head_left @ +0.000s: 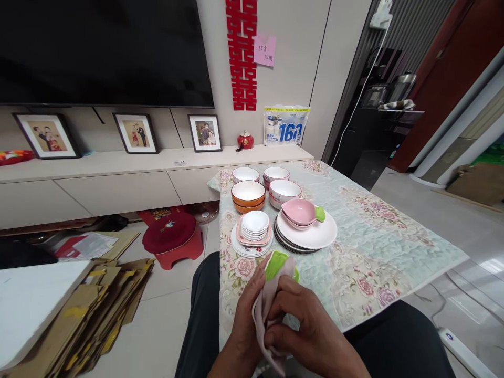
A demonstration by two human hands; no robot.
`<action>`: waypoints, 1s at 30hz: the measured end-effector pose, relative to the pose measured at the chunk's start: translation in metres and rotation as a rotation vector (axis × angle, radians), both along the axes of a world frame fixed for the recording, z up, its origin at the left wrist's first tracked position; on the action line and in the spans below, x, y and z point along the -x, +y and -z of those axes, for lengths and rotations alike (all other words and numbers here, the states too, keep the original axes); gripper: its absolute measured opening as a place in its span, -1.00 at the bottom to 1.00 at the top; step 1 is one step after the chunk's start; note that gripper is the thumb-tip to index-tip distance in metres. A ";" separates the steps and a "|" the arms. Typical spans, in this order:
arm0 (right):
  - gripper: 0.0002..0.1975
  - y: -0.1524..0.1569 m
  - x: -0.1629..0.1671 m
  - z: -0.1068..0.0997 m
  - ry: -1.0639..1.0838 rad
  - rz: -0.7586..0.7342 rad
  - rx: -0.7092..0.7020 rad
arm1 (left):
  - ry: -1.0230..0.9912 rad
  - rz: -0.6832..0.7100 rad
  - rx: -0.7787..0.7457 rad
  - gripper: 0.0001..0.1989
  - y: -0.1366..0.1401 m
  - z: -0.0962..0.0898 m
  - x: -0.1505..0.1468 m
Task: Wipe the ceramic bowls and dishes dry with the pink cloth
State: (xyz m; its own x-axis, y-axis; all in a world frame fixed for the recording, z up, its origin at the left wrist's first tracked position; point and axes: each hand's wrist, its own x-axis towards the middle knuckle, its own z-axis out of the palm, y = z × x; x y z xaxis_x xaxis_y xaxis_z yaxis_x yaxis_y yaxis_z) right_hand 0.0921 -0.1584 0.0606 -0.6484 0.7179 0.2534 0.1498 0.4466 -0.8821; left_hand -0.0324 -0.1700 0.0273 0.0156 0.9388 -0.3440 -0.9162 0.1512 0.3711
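Note:
At the table's near edge, my left hand (248,310) is closed around a small dish with a green leaf-shaped part (276,264); the rest of it is hidden by fingers and cloth. My right hand (311,315) pinches a pale pinkish-grey cloth (269,302) and presses it against this dish. Just beyond the hands is a stack of small white bowls (255,221) on pink-rimmed dishes and flowered plates (252,252). To its right, a pink bowl with a green leaf handle (300,211) rests on a stack topped by a white plate (326,231).
Orange bowls (248,194) and several white bowls (285,193) stand farther back on the flowered tablecloth (370,252). A cabinet (157,163) lines the wall, holding frames, a red pot (245,140) and a plastic pack (285,126). Left are a red stool (173,239) and flattened cardboard (82,320).

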 end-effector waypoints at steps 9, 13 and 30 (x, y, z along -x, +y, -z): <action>-0.83 0.015 0.001 0.030 -0.200 0.566 -0.500 | -0.015 -0.016 0.005 -0.69 -0.003 0.021 -0.009; -0.77 0.009 0.012 0.039 -0.178 0.701 -0.548 | 0.040 -0.052 -0.067 -0.67 -0.002 0.019 -0.010; -0.70 0.017 0.001 0.031 -0.103 0.497 -0.422 | -0.030 -0.022 -0.024 -0.73 0.000 0.016 -0.016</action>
